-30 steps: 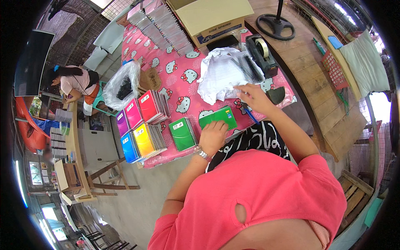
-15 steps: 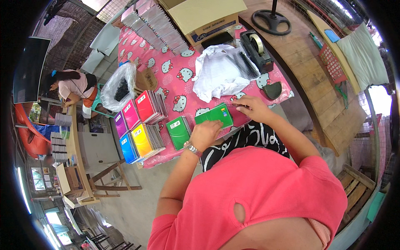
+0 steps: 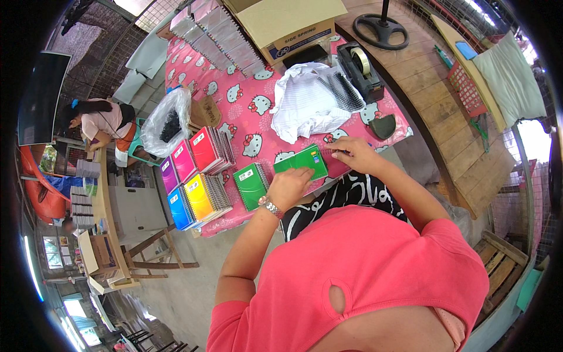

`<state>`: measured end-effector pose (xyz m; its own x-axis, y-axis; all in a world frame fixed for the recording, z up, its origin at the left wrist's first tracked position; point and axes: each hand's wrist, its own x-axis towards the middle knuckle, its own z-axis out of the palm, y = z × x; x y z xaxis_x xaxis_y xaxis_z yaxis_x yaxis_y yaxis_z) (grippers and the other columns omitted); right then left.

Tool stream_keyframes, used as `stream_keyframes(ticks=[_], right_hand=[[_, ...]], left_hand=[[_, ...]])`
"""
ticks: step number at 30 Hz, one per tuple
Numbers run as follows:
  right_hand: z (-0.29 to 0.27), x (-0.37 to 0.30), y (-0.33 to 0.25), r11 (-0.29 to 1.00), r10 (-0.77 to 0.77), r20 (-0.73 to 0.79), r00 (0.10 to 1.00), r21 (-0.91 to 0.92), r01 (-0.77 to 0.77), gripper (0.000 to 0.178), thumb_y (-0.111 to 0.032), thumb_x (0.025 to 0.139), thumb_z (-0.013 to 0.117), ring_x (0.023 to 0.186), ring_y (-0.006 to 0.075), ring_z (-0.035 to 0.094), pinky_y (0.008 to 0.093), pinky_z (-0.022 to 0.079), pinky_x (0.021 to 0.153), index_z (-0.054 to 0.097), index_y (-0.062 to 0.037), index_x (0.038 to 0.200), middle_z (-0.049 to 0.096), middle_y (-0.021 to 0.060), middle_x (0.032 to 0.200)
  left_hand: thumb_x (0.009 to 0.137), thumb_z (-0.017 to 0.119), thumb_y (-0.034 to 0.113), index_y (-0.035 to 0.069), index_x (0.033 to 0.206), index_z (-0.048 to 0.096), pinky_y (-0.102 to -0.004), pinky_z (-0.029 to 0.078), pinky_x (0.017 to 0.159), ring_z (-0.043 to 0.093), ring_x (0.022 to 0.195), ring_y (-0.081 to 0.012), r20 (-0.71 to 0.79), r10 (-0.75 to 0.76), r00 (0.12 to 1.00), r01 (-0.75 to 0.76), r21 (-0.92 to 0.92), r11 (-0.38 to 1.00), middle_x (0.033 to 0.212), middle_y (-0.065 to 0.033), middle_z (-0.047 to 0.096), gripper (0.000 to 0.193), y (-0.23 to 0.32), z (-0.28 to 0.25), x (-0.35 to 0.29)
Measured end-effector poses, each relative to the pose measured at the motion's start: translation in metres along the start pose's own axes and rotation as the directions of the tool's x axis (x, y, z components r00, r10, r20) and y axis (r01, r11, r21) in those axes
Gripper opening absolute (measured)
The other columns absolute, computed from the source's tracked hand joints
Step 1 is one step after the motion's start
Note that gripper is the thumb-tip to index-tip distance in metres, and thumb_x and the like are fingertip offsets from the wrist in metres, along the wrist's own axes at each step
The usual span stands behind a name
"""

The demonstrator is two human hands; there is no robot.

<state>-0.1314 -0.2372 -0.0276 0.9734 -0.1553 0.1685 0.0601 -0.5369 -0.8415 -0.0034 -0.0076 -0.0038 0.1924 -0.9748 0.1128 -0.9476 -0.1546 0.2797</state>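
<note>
A green notebook [image 3: 302, 157] lies at the table's near edge in front of me. Across its near side rests my left hand [image 3: 293, 183], palm down with fingers stretched out, a metal watch on that wrist. My right hand [image 3: 350, 152] is just off the notebook's right edge, thumb and fingers drawn together; whatever is between them is too small to make out. Left of my left hand stands a stack of green spiral notebooks [image 3: 251, 183]. Beyond the notebook, black spiral coils [image 3: 341, 91] lie on a white cloth [image 3: 299, 111].
Stacks of red [image 3: 206, 149], yellow [image 3: 202, 196] and blue notebooks [image 3: 180, 208] stand to the left. Behind them is a plastic bag of black coils [image 3: 170, 126]. A tape dispenser [image 3: 360, 73] and cardboard box [image 3: 293, 29] sit at the back. Another person [image 3: 105, 120] works far left.
My right hand has shifted very slightly near the notebook's right edge. My left hand stays on the notebook, and the stacks have not moved.
</note>
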Motion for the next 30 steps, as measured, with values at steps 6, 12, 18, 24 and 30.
stream_keyframes(ticks=[6, 12, 18, 24, 30], right_hand=[[0.001, -0.002, 0.004, 1.0, 0.016, -0.008, 1.0, -0.018, -0.017, 0.031, -0.013, 0.089, 0.064, 0.09, 0.0345, 0.064, 0.0411, 0.05, 0.081, 0.067, -0.0064, 0.119, 0.067, 0.0178, 0.101], [0.009, -0.006, 0.004, 1.0, 0.0, -0.027, 1.0, 0.006, 0.001, 0.031, -0.013, 0.09, 0.063, 0.09, 0.034, 0.064, 0.0411, 0.05, 0.081, 0.066, -0.0061, 0.12, 0.066, 0.0186, 0.1], [0.006, -0.003, -0.004, 0.999, 0.028, -0.038, 0.999, -0.021, -0.029, 0.03, -0.012, 0.091, 0.061, 0.089, 0.0335, 0.064, 0.0401, 0.05, 0.08, 0.066, -0.0047, 0.119, 0.066, 0.0189, 0.1], [-0.003, 0.0, -0.029, 0.999, -0.025, -0.084, 0.996, -0.024, 0.023, 0.029, -0.015, 0.09, 0.063, 0.093, 0.0331, 0.063, 0.0412, 0.05, 0.082, 0.067, -0.0062, 0.118, 0.066, 0.0164, 0.103], [0.0, -0.001, -0.022, 0.983, -0.135, -0.092, 0.987, -0.137, 0.122, 0.026, -0.016, 0.087, 0.065, 0.096, 0.0308, 0.06, 0.044, 0.048, 0.085, 0.07, -0.011, 0.112, 0.063, 0.0135, 0.099]], left_hand=[[0.084, 0.068, 0.025, 0.01, 0.106, 0.07, -0.0377, 0.056, 0.076, 0.069, 0.087, -0.026, 0.066, -0.001, 0.998, 0.005, -0.068, 0.998, 0.103, -0.0075, 0.071, 0.026, -0.009, -0.005, 0.004], [0.084, 0.067, 0.023, 0.009, 0.108, 0.068, -0.0383, 0.056, 0.075, 0.069, 0.085, -0.0263, 0.179, -0.017, 0.984, 0.02, -0.015, 1.0, 0.104, -0.0082, 0.071, 0.028, -0.007, -0.004, 0.006], [0.081, 0.067, 0.018, 0.004, 0.121, 0.058, -0.0397, 0.055, 0.074, 0.068, 0.084, -0.0249, -0.062, 0.209, 0.976, -0.196, 0.171, 0.966, 0.106, -0.0095, 0.068, 0.042, -0.008, 0.002, -0.003], [0.077, 0.069, 0.011, 0.002, 0.116, 0.058, -0.0411, 0.052, 0.08, 0.064, 0.091, -0.0288, -0.254, 0.21, 0.944, -0.138, 0.276, 0.951, 0.1, -0.0117, 0.065, 0.041, -0.009, -0.024, 0.013], [0.076, 0.067, 0.007, 0.003, 0.109, 0.058, -0.0423, 0.047, 0.083, 0.061, 0.093, -0.0291, -0.292, 0.034, 0.956, 0.009, 0.145, 0.989, 0.102, -0.0114, 0.063, 0.034, -0.002, 0.006, 0.008]])
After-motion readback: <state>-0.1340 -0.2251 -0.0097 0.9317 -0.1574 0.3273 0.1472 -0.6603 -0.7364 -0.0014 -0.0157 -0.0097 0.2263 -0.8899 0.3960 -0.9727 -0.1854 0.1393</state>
